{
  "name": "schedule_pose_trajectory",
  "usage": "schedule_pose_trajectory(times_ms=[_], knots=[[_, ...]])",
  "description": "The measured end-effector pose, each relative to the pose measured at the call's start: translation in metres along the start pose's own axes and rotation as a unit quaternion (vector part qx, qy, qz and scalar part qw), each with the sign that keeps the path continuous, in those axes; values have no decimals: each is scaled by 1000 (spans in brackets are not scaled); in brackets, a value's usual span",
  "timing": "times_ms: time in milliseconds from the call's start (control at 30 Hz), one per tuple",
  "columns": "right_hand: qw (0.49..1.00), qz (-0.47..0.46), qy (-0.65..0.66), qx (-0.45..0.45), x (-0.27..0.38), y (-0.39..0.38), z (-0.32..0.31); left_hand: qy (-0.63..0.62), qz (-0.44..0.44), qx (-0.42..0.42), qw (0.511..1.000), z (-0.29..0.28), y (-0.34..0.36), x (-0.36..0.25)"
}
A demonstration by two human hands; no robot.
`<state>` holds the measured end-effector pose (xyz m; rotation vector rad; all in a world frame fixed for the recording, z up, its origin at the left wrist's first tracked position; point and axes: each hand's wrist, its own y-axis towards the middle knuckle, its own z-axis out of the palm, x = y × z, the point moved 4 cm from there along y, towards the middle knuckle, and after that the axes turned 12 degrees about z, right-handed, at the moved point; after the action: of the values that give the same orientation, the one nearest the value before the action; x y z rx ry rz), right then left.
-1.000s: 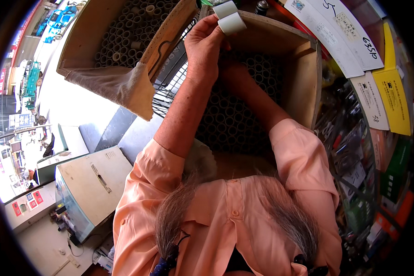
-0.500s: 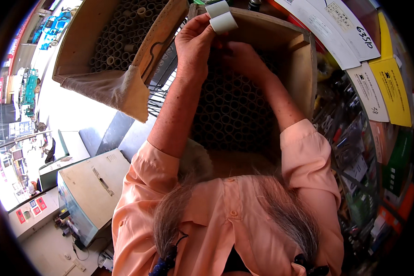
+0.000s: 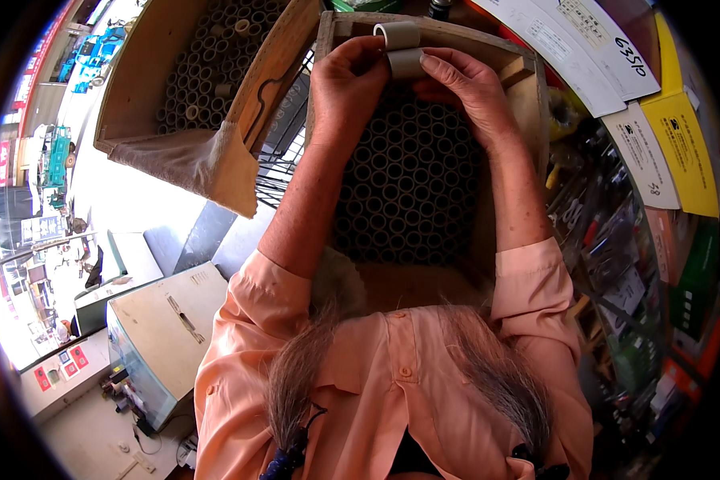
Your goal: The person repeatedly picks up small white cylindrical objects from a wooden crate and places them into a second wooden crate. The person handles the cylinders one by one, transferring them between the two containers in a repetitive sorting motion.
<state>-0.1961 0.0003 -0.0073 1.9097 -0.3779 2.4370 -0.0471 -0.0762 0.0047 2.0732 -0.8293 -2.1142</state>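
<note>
My left hand [image 3: 346, 78] is closed, thumb and fingers pinching the left ends of two short white tubes. The upper tube [image 3: 398, 34] lies right above the lower tube [image 3: 406, 64], and the upper one's left opening shows. From the other side my right hand [image 3: 470, 86] grips the right end of the lower tube between thumb and fingers. Both hands are held over the far part of a wooden box [image 3: 542, 120]. Below them, packed tubes [image 3: 408, 182] stand on end in the box with round openings upward; my hands hide some at the far end.
At the upper left, a second wooden box [image 3: 128, 104] holds more short tubes, with a cloth flap [image 3: 180, 168] over its near edge. A wire rack [image 3: 278, 180] shows between the boxes. Cartons [image 3: 680, 144] and cluttered goods line the right; a pale cabinet [image 3: 168, 320] stands left.
My right hand has come up from the box's far inside and taken hold of the lower tube's right end. My left hand and the two tubes have shifted slightly right and down.
</note>
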Motion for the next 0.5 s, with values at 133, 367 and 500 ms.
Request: schedule_pose_trajectory(times_ms=[133, 367, 500], knots=[[1000, 1, 31, 3, -2, 2, -3, 1, 2, -19, 1000, 0, -1, -3], [994, -4, -92, -56, -17, 14, -12, -187, 60, -103, 975, -6, 5, -6], [936, -18, -338, -98, -45, 27, 9, -185, 74, -100, 975, -8, 8, -8]])
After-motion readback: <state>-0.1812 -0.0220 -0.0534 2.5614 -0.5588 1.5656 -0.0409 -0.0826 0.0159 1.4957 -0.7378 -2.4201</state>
